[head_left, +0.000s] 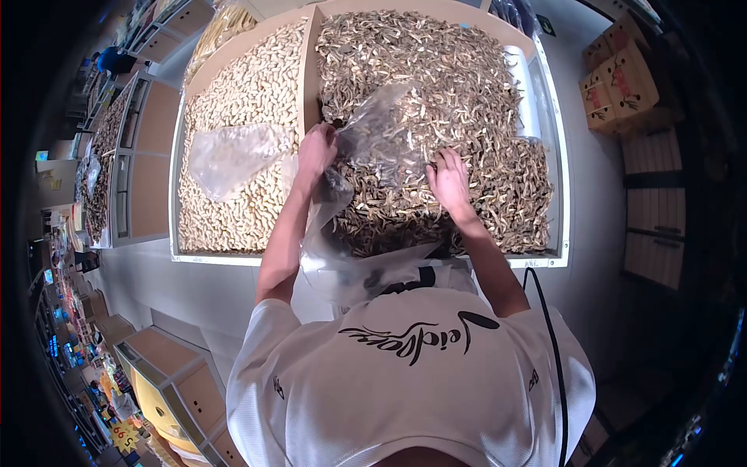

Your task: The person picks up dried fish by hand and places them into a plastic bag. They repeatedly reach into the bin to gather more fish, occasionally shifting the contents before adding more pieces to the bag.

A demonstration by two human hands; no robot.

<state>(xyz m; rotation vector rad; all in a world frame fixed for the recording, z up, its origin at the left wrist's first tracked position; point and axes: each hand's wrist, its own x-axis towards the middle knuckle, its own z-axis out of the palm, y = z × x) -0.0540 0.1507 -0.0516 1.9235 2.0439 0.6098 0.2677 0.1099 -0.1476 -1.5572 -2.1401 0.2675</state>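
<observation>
My left hand (317,153) is closed on the edge of a clear plastic bag (381,128), beside the wooden divider of the bin. The bag spreads to the right over a heap of brown dried strips (420,58) that look like dried mushrooms, and its lower part hangs over the bin's front edge. On that heap rests my right hand (449,183), thumb apart from the fingers, with the fingertips among the pieces. Another piece of clear plastic (237,159) lies on the unshelled peanuts (249,86) to the left.
A wooden divider (310,70) splits the white-framed bin (566,218) in two. A white roll (523,93) lies along its right side. Cardboard boxes (622,86) are stacked at the right. A black cord (554,327) runs by my right side. Other display bins (148,163) stand left.
</observation>
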